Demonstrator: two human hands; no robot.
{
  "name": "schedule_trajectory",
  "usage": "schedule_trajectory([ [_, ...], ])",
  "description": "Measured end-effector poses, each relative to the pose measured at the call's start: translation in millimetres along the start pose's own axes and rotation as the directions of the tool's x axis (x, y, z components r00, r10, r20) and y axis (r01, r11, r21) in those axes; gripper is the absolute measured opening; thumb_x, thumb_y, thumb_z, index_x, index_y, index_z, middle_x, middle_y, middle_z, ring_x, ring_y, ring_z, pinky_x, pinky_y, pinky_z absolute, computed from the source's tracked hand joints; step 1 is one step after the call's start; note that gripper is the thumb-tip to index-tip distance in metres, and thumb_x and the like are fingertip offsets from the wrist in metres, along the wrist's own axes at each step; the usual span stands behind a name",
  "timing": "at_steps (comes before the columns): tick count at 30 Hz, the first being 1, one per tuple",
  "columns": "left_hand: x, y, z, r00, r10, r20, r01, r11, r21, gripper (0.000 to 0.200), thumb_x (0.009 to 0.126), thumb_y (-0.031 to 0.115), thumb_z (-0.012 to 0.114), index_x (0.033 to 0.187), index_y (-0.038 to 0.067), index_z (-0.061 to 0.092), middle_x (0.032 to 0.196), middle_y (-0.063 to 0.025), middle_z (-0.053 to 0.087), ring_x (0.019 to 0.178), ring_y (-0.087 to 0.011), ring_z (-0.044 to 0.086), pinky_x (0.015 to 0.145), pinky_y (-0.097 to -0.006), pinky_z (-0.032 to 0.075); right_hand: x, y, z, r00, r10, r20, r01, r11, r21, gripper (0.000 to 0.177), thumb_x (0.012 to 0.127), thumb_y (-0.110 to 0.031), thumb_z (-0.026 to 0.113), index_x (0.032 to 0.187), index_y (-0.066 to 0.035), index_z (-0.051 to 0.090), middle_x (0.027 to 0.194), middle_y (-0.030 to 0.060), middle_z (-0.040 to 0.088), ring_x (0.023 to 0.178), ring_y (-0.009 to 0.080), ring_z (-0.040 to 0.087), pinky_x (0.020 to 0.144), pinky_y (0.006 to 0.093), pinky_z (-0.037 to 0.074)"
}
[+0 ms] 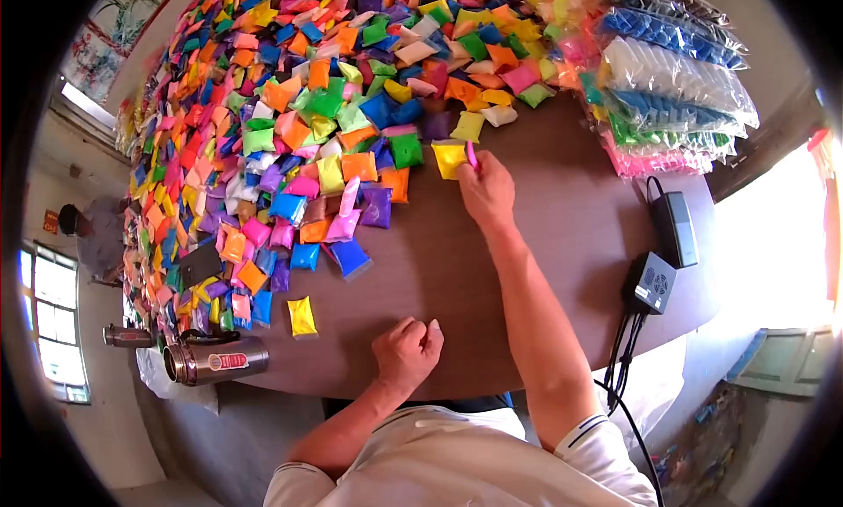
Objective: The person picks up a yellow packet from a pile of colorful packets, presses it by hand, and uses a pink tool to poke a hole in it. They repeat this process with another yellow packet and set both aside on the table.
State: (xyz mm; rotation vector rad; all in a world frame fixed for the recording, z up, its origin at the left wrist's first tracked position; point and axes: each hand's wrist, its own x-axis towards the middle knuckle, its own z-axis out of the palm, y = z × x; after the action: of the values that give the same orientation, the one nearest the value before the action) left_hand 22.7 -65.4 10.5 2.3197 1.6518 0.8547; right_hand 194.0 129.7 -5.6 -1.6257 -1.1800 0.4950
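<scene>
My right hand (pixel 488 191) reaches forward over the table, its fingers closed on a small pink packet (pixel 471 155) seen nearly edge-on. Right beside those fingertips is a yellow packet (pixel 450 161), overlapping the pink one in this view. My left hand (pixel 407 352) rests as a loose fist near the table's front edge, and nothing shows in it. To its left, a single yellow packet (pixel 302 317) lies apart from the others. A large heap of small colourful packets (pixel 334 112) spreads over the left and far side, with a blue packet (pixel 351 258) at its near edge.
Clear bags of sorted packets (pixel 672 68) are stacked at the far right. A black box with a fan grille (pixel 653 283), a power adapter (pixel 675 230) and cables sit on the right edge. A steel flask (pixel 218 360) lies front left. A person (pixel 101 235) is at far left.
</scene>
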Motion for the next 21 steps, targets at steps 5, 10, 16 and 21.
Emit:
schedule_trajectory([
  [5, -0.5, -8.6, -5.5, 0.999, -0.053, -0.004, 0.052, 0.994, -0.094, 0.038, 0.084, 0.016, 0.064, 0.055, 0.007, 0.042, 0.053, -0.0089, 0.044, 0.044, -0.0298, 0.045, 0.04, -0.0372, 0.035, -23.8, -5.9, -23.0, 0.921, 0.122, 0.37, -0.292, 0.845, 0.448, 0.009, 0.078, -0.012, 0.058, 0.076, -0.004, 0.055, 0.066, -0.006, 0.045, 0.062, 0.0046, 0.041, 0.053, 0.0243, 0.034],
  [10, -6.3, -31.4, -5.8, 0.937, -0.316, 0.15, 0.336, 0.695, -0.636, 0.043, 0.094, 0.034, 0.056, 0.062, 0.005, 0.051, 0.054, -0.0041, 0.048, 0.044, -0.015, 0.045, 0.045, -0.0285, 0.035, -61.7, -37.3, -38.4, 0.749, 0.025, 0.662, -0.442, 0.764, 0.47, 0.004, 0.079, -0.009, 0.061, 0.081, -0.006, 0.059, 0.066, -0.0068, 0.049, 0.057, 0.0019, 0.043, 0.05, 0.0197, 0.031],
  [16, -5.8, -41.9, -18.4, 0.891, -0.269, 0.365, 0.452, 0.462, -0.763, 0.047, 0.096, 0.048, 0.045, 0.086, 0.005, 0.059, 0.068, -0.0023, 0.056, 0.057, -0.0064, 0.052, 0.048, -0.0194, 0.04, -89.9, -57.7, -64.9, 0.591, -0.087, 0.802, -0.33, 0.881, 0.339, 0.011, 0.079, -0.008, 0.065, 0.088, -0.002, 0.065, 0.078, -0.0026, 0.06, 0.07, 0.006, 0.054, 0.064, 0.0219, 0.044],
  [21, -7.5, -44.5, -20.9, 0.888, -0.193, 0.418, 0.459, 0.436, -0.774, 0.042, 0.095, 0.045, 0.049, 0.096, 0.004, 0.06, 0.075, -0.0024, 0.06, 0.064, -0.0067, 0.057, 0.051, -0.0193, 0.044, -113.5, -60.4, -72.4, 0.494, -0.13, 0.86, -0.336, 0.883, 0.327, 0.012, 0.08, -0.008, 0.067, 0.09, -0.001, 0.068, 0.08, -0.0019, 0.063, 0.073, 0.0074, 0.056, 0.068, 0.0235, 0.047],
])
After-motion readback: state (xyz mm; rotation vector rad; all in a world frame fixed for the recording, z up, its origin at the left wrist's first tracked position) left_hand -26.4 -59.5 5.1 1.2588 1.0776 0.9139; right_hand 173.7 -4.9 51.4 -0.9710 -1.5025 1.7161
